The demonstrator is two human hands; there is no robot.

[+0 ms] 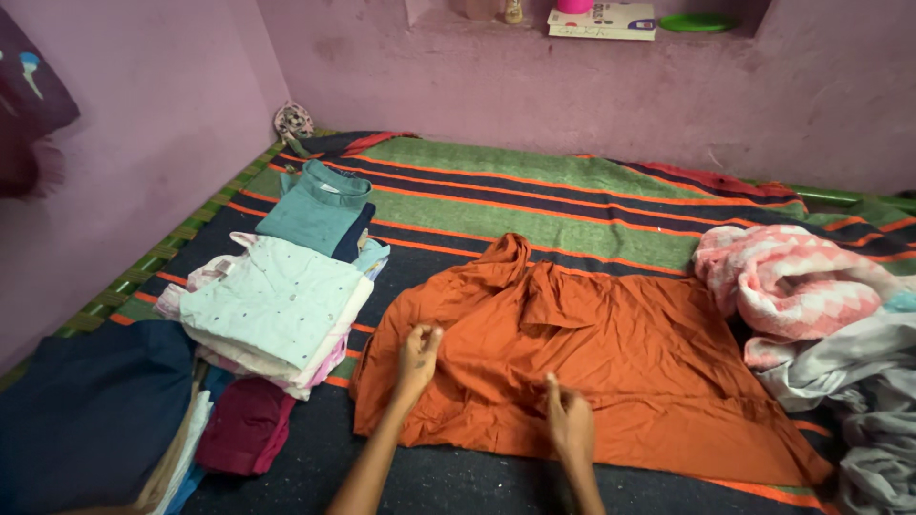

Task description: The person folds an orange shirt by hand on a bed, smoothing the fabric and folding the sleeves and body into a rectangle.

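Both hands pinching orange garment point(611, 353): left hand point(418, 358) grip, right hand point(570, 424) grip, on striped mat point(534, 205).

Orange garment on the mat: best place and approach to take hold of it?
Take the orange garment along its near hem, from the person's side, one grip per corner. It lies spread flat, with the bunched collar end far away. The left hand and right hand already rest on its near part. The folded stack and pink towel crowd both sides.
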